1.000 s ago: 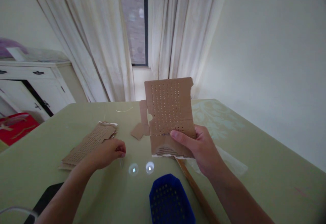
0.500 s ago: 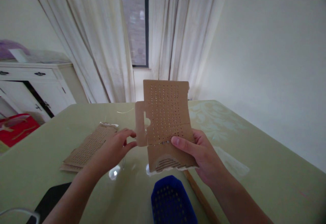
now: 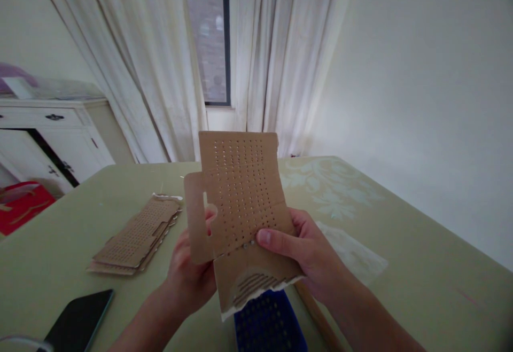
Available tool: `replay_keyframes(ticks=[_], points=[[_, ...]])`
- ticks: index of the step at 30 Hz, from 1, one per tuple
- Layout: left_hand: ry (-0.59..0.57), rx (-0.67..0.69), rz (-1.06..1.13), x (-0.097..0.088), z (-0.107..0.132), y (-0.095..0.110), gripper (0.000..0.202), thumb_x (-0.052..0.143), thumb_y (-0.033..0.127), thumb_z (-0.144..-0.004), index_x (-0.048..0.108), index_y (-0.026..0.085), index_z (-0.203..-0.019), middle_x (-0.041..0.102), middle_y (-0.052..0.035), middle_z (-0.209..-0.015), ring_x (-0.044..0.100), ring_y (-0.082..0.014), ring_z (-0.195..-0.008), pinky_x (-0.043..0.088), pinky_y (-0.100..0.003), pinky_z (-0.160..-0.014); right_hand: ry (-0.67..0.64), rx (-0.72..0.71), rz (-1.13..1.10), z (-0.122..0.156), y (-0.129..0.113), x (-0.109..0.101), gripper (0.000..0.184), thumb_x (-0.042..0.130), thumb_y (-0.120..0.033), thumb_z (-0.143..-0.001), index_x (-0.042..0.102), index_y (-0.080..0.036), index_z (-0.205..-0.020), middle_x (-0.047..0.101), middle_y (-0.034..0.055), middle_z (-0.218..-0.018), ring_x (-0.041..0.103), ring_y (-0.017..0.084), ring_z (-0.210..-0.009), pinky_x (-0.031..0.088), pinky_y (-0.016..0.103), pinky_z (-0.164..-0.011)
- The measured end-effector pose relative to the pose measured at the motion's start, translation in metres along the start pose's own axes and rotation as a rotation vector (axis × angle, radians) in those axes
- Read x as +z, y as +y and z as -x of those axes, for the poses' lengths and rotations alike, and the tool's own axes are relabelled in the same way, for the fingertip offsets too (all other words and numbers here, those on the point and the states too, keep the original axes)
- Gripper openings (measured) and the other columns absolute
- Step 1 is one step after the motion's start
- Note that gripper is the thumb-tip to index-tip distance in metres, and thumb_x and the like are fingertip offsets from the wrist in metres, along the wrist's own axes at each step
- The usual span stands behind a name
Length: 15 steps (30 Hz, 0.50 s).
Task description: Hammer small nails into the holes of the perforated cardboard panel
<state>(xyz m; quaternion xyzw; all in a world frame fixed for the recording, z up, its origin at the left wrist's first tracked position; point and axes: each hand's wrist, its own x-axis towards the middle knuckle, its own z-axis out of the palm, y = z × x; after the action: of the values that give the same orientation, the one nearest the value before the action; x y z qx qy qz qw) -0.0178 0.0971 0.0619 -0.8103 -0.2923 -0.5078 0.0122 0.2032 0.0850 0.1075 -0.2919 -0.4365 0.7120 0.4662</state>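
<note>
A perforated cardboard sheet (image 3: 244, 186) stands tilted in front of me, with rows of small holes, a side flap and a torn lower edge. My right hand (image 3: 304, 245) is closed on its lower right, thumb across the front. Small bright specks lie along the crease beside that thumb. Behind the left flap, my left hand (image 3: 188, 277) is curled against the sheet; its fingers are mostly hidden, and a bit of finger shows through the cutout. Below the torn edge sits a blue perforated basket (image 3: 268, 322), partly covered by the sheet.
More perforated cardboard pieces (image 3: 136, 234) are stacked on the table at left. A dark phone-like slab (image 3: 80, 320) lies near the front left. A wooden stick (image 3: 318, 314) rests beside the basket, and a clear plastic bag (image 3: 352, 250) lies at right.
My left hand has moved right, from beside the flap to behind it. The cardboard sheet has shifted left and slightly down, with my right hand still gripping it.
</note>
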Motion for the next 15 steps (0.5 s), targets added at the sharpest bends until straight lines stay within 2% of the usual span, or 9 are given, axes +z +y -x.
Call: replay_keyframes(ticks=[3, 5, 7, 9, 10, 12, 13, 15], points=[[0.033, 0.064, 0.034, 0.001, -0.002, 0.006, 0.014, 0.069, 0.015, -0.091, 0.072, 0.028, -0.094, 0.082, -0.0037, -0.095, 0.078, -0.0242, -0.092, 0.067, -0.039, -0.088, -0.005, 0.009, 0.033, -0.001, 0.001, -0.002, 0.036, 0.099, -0.033, -0.074, 0.085, -0.017, -0.103, 0.086, 0.0086, -0.097, 0.081, 0.022, -0.083, 0.063, 0.03, -0.078], [0.004, 0.047, 0.021, 0.002, -0.007, 0.007, 0.018, 0.067, 0.011, -0.093, 0.073, 0.027, -0.098, 0.082, -0.0044, -0.099, 0.078, -0.0231, -0.094, 0.067, -0.035, -0.086, 0.012, 0.011, 0.057, -0.004, 0.002, -0.004, 0.037, 0.099, -0.034, -0.074, 0.085, -0.016, -0.103, 0.086, 0.0087, -0.097, 0.081, 0.023, -0.082, 0.064, 0.031, -0.078], [-0.091, -0.041, -0.007, 0.001, -0.012, 0.003, 0.019, 0.06, 0.012, -0.098, 0.074, 0.026, -0.099, 0.081, -0.0048, -0.099, 0.078, -0.0219, -0.091, 0.066, -0.034, -0.084, 0.059, -0.015, 0.073, -0.009, 0.003, -0.008, 0.036, 0.098, -0.036, -0.075, 0.085, -0.017, -0.103, 0.086, 0.0083, -0.096, 0.081, 0.023, -0.082, 0.064, 0.032, -0.078], [-0.17, -0.191, -0.065, -0.003, -0.016, -0.005, 0.019, 0.056, 0.017, -0.103, 0.074, 0.024, -0.102, 0.079, -0.0052, -0.097, 0.077, -0.0223, -0.088, 0.065, -0.036, -0.082, 0.136, -0.086, 0.099, -0.013, 0.004, -0.011, 0.034, 0.097, -0.037, -0.077, 0.084, -0.018, -0.103, 0.087, 0.007, -0.094, 0.082, 0.024, -0.082, 0.065, 0.032, -0.077], [-0.16, -0.27, -0.103, -0.006, -0.018, -0.009, 0.018, 0.056, 0.021, -0.104, 0.073, 0.023, -0.104, 0.078, -0.005, -0.095, 0.075, -0.0224, -0.085, 0.064, -0.036, -0.079, 0.181, -0.133, 0.134, -0.014, 0.003, -0.012, 0.032, 0.096, -0.038, -0.079, 0.084, -0.019, -0.102, 0.087, 0.0062, -0.093, 0.082, 0.024, -0.082, 0.065, 0.032, -0.076], [-0.038, -0.383, -0.184, -0.014, -0.02, -0.014, 0.014, 0.058, 0.027, -0.106, 0.071, 0.021, -0.108, 0.075, -0.0032, -0.091, 0.072, -0.0208, -0.08, 0.06, -0.033, -0.072, 0.257, -0.229, 0.251, -0.015, 0.002, -0.013, 0.028, 0.093, -0.039, -0.082, 0.084, -0.02, -0.1, 0.086, 0.0052, -0.093, 0.081, 0.023, -0.082, 0.065, 0.031, -0.074], [0.031, -0.391, -0.206, -0.017, -0.021, -0.014, 0.013, 0.06, 0.027, -0.106, 0.07, 0.021, -0.11, 0.074, -0.0023, -0.091, 0.071, -0.0195, -0.079, 0.058, -0.031, -0.071, 0.277, -0.265, 0.312, -0.014, 0.001, -0.013, 0.026, 0.092, -0.039, -0.084, 0.083, -0.02, -0.099, 0.086, 0.0049, -0.093, 0.08, 0.023, -0.082, 0.064, 0.03, -0.072], [0.084, -0.285, -0.209, -0.019, -0.023, -0.007, 0.015, 0.064, 0.028, -0.107, 0.069, 0.02, -0.118, 0.072, -0.0025, -0.097, 0.07, -0.0179, -0.086, 0.058, -0.03, -0.078, 0.276, -0.298, 0.401, -0.011, 0.0, -0.011, 0.022, 0.087, -0.038, -0.088, 0.083, -0.019, -0.099, 0.085, 0.0047, -0.094, 0.079, 0.022, -0.081, 0.063, 0.029, -0.069]])
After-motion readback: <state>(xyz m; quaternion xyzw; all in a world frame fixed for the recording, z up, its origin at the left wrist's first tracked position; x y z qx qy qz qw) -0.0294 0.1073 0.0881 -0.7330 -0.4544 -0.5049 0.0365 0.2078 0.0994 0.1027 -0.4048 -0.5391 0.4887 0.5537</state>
